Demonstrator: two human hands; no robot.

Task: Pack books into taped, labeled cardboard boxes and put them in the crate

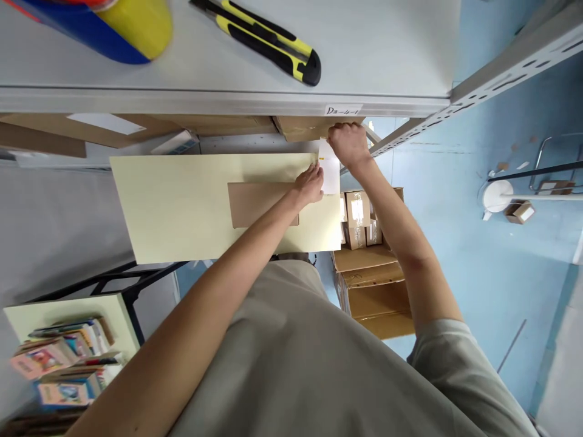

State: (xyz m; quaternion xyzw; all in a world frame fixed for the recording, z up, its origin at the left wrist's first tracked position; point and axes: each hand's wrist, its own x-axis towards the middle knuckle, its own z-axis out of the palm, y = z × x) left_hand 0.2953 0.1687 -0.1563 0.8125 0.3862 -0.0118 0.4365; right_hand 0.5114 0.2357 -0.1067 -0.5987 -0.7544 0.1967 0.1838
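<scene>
A white sheet of paper [331, 176] with a small orange mark lies at the right end of a cream board [182, 200]. My left hand [310, 183] rests on the board at the sheet's left edge, its fingers laid flat and touching the paper. At the sheet's far right corner, my right hand [348, 144] is closed in a fist, in front of a cardboard box under the shelf; whatever its fingers hold is hidden. Partly beneath my left forearm lies a flat brown cardboard piece [255, 203].
Above the board, a grey shelf [387, 54] carries a yellow-black utility knife [268, 39] and a blue-yellow container [141, 30]. Its edge label [344, 110] reads D3-4-1. Cardboard boxes [357, 209] stand lower right. Books [68, 358] fill the lower left. A perforated metal upright [514, 60] rises at right.
</scene>
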